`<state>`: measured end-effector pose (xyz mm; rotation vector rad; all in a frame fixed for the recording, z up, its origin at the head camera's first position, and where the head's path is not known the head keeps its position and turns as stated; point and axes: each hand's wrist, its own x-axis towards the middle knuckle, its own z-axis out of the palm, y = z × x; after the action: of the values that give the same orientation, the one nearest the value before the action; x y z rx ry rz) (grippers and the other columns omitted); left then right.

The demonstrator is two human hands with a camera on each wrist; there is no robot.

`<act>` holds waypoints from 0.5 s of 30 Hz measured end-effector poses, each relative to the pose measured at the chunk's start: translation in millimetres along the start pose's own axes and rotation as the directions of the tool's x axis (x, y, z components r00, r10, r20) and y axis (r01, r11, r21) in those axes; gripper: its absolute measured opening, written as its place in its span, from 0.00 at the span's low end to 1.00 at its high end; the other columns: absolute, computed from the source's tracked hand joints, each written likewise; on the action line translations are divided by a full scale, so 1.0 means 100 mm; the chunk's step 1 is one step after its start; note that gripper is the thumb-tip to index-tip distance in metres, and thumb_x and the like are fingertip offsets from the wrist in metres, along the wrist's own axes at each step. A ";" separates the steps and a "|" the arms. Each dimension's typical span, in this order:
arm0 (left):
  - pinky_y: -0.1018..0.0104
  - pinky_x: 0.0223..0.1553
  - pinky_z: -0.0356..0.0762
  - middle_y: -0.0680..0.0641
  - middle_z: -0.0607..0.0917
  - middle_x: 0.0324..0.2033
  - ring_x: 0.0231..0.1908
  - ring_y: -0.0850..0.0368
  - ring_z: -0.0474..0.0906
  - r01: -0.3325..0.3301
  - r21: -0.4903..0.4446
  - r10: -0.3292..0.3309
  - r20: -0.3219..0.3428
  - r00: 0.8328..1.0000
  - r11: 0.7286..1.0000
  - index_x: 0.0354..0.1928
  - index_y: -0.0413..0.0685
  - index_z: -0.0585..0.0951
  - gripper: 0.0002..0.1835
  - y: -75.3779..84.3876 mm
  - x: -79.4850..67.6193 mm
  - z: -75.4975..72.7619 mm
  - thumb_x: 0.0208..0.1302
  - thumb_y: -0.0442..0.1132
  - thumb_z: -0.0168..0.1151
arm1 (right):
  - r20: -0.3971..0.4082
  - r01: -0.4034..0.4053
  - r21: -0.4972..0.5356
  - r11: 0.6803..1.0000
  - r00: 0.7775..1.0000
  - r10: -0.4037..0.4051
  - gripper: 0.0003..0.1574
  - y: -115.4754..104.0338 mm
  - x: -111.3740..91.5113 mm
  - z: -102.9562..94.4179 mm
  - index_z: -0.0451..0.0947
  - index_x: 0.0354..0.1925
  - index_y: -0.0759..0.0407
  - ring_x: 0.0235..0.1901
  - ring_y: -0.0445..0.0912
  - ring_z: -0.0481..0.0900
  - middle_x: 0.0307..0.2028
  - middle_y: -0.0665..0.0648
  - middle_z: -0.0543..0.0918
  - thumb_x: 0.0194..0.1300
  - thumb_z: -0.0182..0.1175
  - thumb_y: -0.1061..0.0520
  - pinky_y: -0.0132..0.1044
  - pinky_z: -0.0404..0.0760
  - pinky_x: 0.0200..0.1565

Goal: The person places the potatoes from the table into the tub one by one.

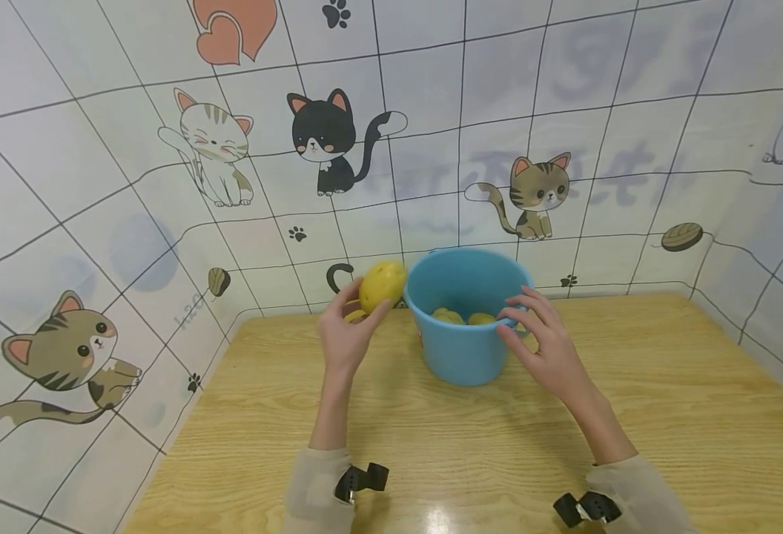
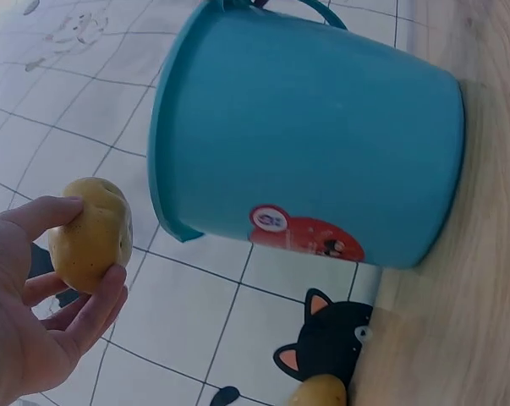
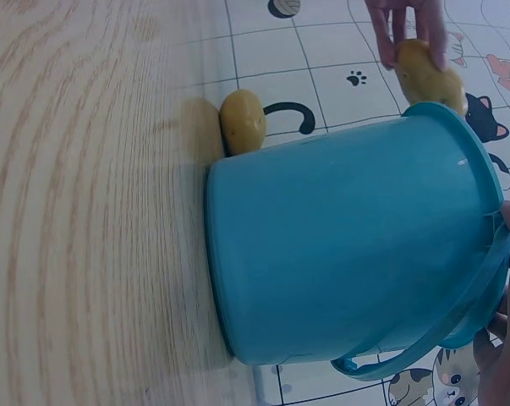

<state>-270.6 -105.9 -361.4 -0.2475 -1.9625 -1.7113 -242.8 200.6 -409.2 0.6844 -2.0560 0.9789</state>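
Observation:
My left hand (image 1: 346, 335) pinches a yellow potato (image 1: 383, 284) between thumb and fingers, held up just left of the bucket's rim. The blue bucket (image 1: 465, 354) stands upright on the table, with a few potatoes (image 1: 448, 317) visible inside. On the bucket's right side, my right hand (image 1: 553, 350) holds the rim with bent fingers and thumb. In the right wrist view that hand shows only partly at the edge, near the bucket's handle (image 3: 441, 326). Another potato (image 3: 242, 123) lies on the table beside the bucket, mostly hidden behind my left hand in the head view.
The wood-grain table (image 1: 391, 437) meets a tiled-pattern wall (image 1: 425, 148) decorated with cartoon cats, close behind the bucket. A second wall (image 1: 118, 282) runs along the table's left side. The bucket bears a red sticker (image 2: 309, 235).

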 end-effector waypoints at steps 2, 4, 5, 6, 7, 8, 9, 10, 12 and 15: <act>0.64 0.42 0.86 0.43 0.84 0.52 0.45 0.46 0.83 -0.040 -0.030 0.040 0.010 0.999 0.999 0.60 0.42 0.82 0.32 0.07 -0.01 0.03 0.52 0.39 0.80 | 0.001 -0.004 0.003 1.000 1.000 0.004 0.08 0.00 0.00 0.00 0.83 0.43 0.54 0.70 0.64 0.61 0.54 0.63 0.79 0.65 0.66 0.62 0.66 0.57 0.68; 0.64 0.41 0.86 0.40 0.84 0.52 0.44 0.44 0.83 -0.075 -0.061 0.076 0.021 0.997 0.995 0.60 0.39 0.81 0.32 0.12 -0.03 0.06 0.52 0.36 0.80 | 0.003 -0.006 0.006 1.000 1.000 0.006 0.08 0.00 0.00 0.00 0.83 0.43 0.54 0.70 0.64 0.61 0.54 0.63 0.79 0.66 0.66 0.62 0.66 0.57 0.69; 0.63 0.40 0.86 0.39 0.84 0.53 0.44 0.42 0.83 -0.091 -0.069 0.093 0.027 0.995 0.993 0.61 0.37 0.80 0.32 0.14 -0.03 0.08 0.51 0.34 0.80 | 0.003 -0.006 0.008 1.000 1.000 0.006 0.08 0.00 0.00 0.00 0.83 0.43 0.54 0.70 0.64 0.61 0.54 0.63 0.78 0.66 0.66 0.62 0.65 0.57 0.69; 0.61 0.40 0.87 0.38 0.83 0.53 0.44 0.41 0.83 -0.107 -0.078 0.110 0.033 0.993 0.991 0.61 0.36 0.80 0.32 0.15 -0.04 0.10 0.51 0.32 0.80 | 0.004 -0.006 0.008 1.000 1.000 0.006 0.08 0.00 0.00 0.00 0.83 0.43 0.54 0.70 0.64 0.61 0.54 0.64 0.78 0.66 0.66 0.62 0.65 0.57 0.69; 0.60 0.40 0.87 0.37 0.83 0.53 0.44 0.40 0.83 -0.119 -0.085 0.122 0.038 0.992 0.989 0.60 0.35 0.80 0.32 0.16 -0.04 0.12 0.51 0.31 0.79 | 0.003 -0.004 0.010 1.000 1.000 0.004 0.08 0.01 0.00 0.00 0.83 0.43 0.54 0.70 0.64 0.61 0.54 0.64 0.78 0.66 0.66 0.62 0.65 0.57 0.69; 0.58 0.40 0.87 0.37 0.83 0.53 0.44 0.39 0.83 -0.128 -0.089 0.132 0.042 0.990 0.988 0.60 0.34 0.79 0.32 0.17 -0.04 0.14 0.51 0.30 0.79 | 0.002 0.000 0.011 1.000 1.000 0.000 0.08 0.01 0.00 0.00 0.83 0.43 0.54 0.70 0.64 0.61 0.54 0.64 0.78 0.66 0.66 0.62 0.65 0.57 0.69; 0.56 0.40 0.87 0.36 0.83 0.53 0.44 0.39 0.83 -0.137 -0.088 0.141 0.046 0.989 0.987 0.60 0.33 0.79 0.32 0.18 -0.04 0.16 0.50 0.29 0.79 | 0.000 0.003 0.012 1.000 1.000 -0.003 0.08 0.01 0.00 0.00 0.83 0.43 0.54 0.70 0.64 0.61 0.53 0.65 0.78 0.66 0.66 0.63 0.65 0.57 0.69; 0.55 0.39 0.87 0.36 0.83 0.53 0.44 0.39 0.83 -0.142 -0.088 0.146 0.048 0.988 0.986 0.60 0.33 0.80 0.32 0.19 -0.05 0.18 0.50 0.29 0.79 | -0.002 0.006 0.013 1.000 1.000 -0.006 0.08 0.02 0.00 0.00 0.83 0.43 0.54 0.70 0.64 0.61 0.53 0.65 0.78 0.65 0.66 0.63 0.64 0.57 0.69; 0.54 0.40 0.87 0.37 0.84 0.52 0.43 0.41 0.83 -0.153 -0.088 0.158 0.053 0.986 0.984 0.59 0.34 0.80 0.32 0.21 -0.05 0.21 0.50 0.30 0.80 | -0.005 0.013 0.015 1.000 1.000 -0.013 0.08 0.02 0.00 0.01 0.83 0.43 0.54 0.70 0.65 0.61 0.53 0.65 0.78 0.65 0.66 0.63 0.64 0.57 0.69; 0.56 0.39 0.87 0.39 0.85 0.50 0.41 0.43 0.84 -0.168 -0.080 0.173 0.061 0.983 0.983 0.58 0.36 0.82 0.31 0.23 -0.05 0.27 0.49 0.31 0.80 | -0.007 0.017 0.017 1.000 1.000 -0.017 0.09 0.02 0.00 0.01 0.83 0.43 0.54 0.70 0.65 0.62 0.53 0.65 0.79 0.65 0.67 0.63 0.64 0.57 0.69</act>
<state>-262.5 -74.7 -345.6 -0.4923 -1.8678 -1.6861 -244.8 201.0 -410.2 0.7058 -2.0348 0.9887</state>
